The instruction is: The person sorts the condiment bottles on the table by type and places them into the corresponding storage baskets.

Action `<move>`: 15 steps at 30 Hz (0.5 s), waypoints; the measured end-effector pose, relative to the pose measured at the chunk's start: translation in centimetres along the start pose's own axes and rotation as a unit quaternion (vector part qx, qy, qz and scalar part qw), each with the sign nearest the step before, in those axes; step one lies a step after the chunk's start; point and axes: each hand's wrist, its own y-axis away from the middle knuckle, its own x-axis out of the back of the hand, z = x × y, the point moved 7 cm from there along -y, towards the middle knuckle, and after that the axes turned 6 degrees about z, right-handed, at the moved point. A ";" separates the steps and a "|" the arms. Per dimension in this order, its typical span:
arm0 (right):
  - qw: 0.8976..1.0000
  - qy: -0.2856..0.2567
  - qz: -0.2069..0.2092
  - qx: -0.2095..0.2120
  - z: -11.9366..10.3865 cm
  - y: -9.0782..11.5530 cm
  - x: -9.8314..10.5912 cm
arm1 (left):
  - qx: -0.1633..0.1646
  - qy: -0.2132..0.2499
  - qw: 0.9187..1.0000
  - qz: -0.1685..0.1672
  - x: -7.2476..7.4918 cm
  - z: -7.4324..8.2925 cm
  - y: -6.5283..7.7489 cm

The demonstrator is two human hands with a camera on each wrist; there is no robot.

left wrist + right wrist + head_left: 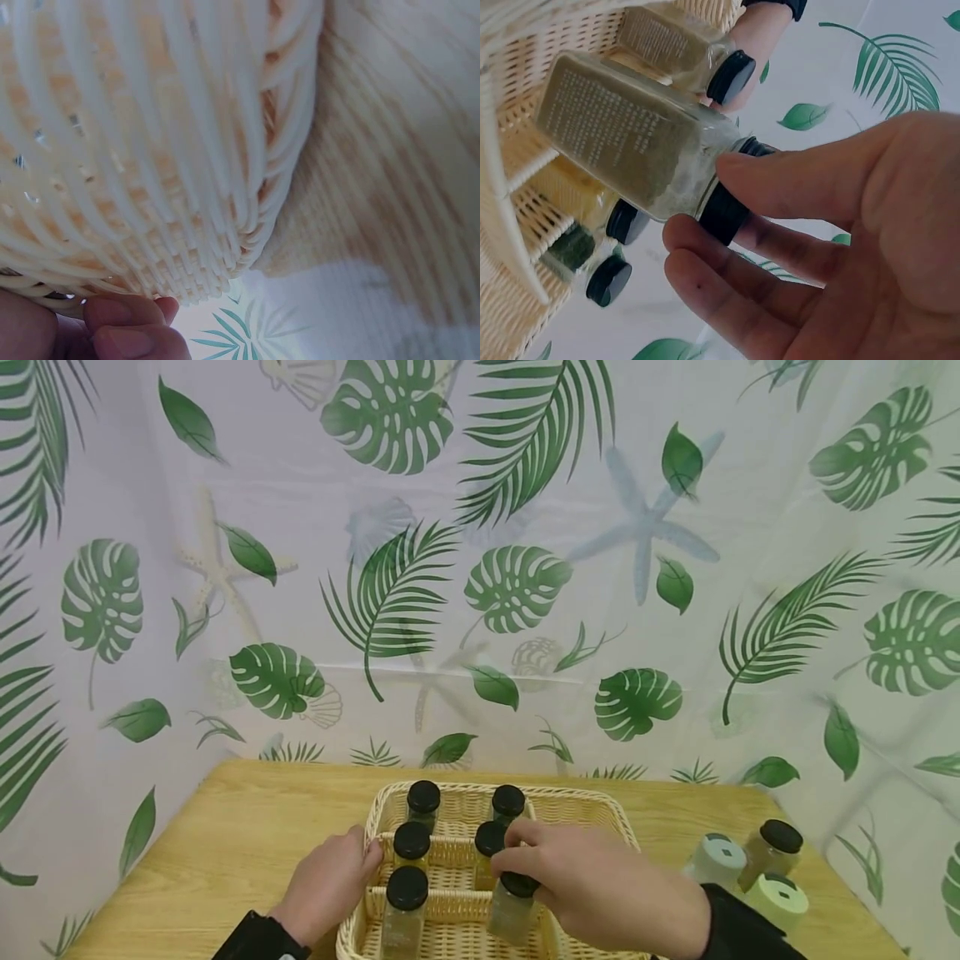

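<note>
A divided wicker basket [581, 793] stands on the table. My left hand [326, 881] grips its left rim, thumb on top; in the left wrist view its fingertips [124, 341] curl at the woven edge. With thumb and fingers my right hand [600, 885] pinches the black cap of a clear spice jar [615, 135], filled with greyish powder and printed with white text. That jar [512, 917] is upright in the front part of the basket. Beside it on the left is another powder jar [405, 922]. A yellow-filled jar [484, 868] stands just behind my right fingers.
More black-capped jars stand in the basket: one at the left middle [412, 843] and two at the back [423, 802]. Right of the basket, a brown jar [772, 852], a whitish container [717, 860] and a pale green container [777, 900] stand together. A leaf-print curtain [420, 710] hangs behind the table.
</note>
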 end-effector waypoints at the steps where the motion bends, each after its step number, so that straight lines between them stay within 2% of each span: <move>1: 1.000 -0.003 -0.008 -0.001 -0.1 -0.2 -0.3 | 0.000 0.002 1.000 -0.001 0.0 0.0 0.0; 7: 0.999 -0.003 -0.043 -0.005 -0.4 -1.4 -1.9 | 0.005 0.010 1.000 -0.018 -0.4 -0.1 0.3; 15: 0.999 -0.021 -0.045 0.023 -0.9 -2.6 -2.9 | 0.005 -0.002 1.000 -0.006 0.0 -0.2 0.0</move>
